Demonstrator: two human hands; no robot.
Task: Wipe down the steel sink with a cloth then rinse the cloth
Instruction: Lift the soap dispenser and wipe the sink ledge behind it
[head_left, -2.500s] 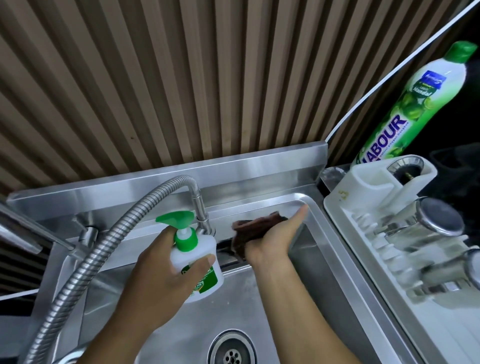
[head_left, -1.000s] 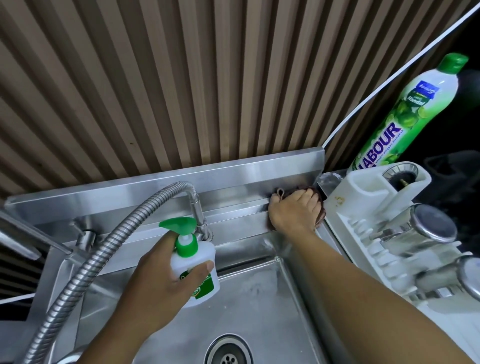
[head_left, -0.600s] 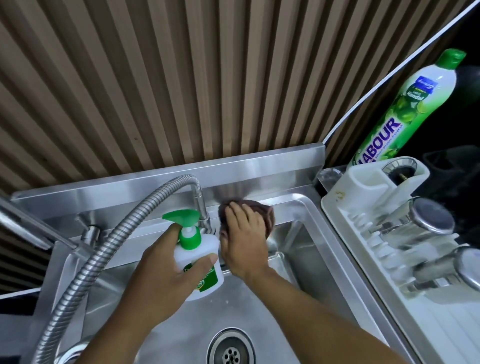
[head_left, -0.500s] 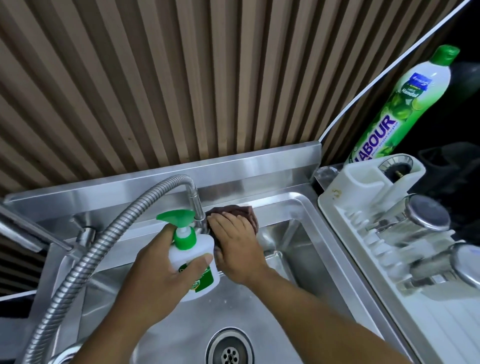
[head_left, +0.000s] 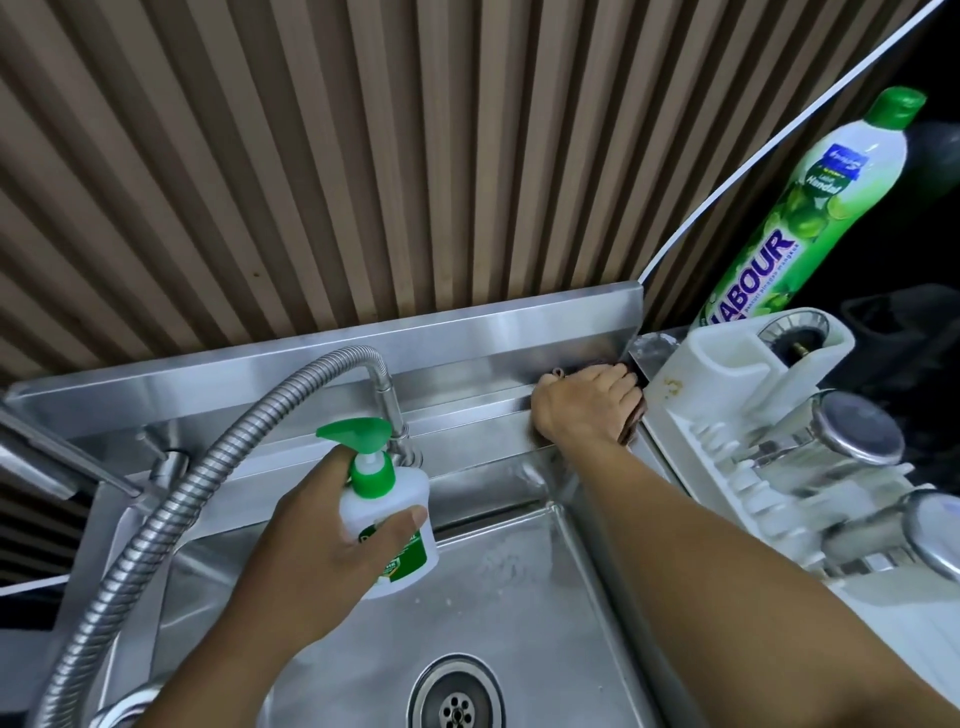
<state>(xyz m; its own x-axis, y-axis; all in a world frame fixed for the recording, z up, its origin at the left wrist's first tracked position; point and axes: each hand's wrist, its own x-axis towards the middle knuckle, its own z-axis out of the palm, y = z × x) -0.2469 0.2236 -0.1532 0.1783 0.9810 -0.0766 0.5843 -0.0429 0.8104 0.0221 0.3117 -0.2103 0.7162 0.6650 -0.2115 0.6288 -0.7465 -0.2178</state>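
Note:
The steel sink (head_left: 519, 613) fills the lower middle, with a raised back ledge (head_left: 467, 415) and a backsplash. My right hand (head_left: 587, 410) lies on the ledge's far right corner and holds a brown cloth (head_left: 632, 432) bunched beneath it against the steel. Only the cloth's edges show around the fingers. My left hand (head_left: 322, 545) grips a white pump bottle (head_left: 395, 525) with a green pump head, lifted over the basin's back left part, just in front of the tap.
A flexible steel tap hose (head_left: 208, 462) arches over the left side of the sink. The drain (head_left: 457, 699) sits at the bottom centre. A white dish rack (head_left: 727, 410) with steel cups (head_left: 857, 436) borders the sink on the right. Behind the rack stands a green dish soap bottle (head_left: 810, 208).
My right hand has slid the cloth along the back ledge, from beside the tap to the far right corner. My left hand has kept the pump bottle in about the same place.

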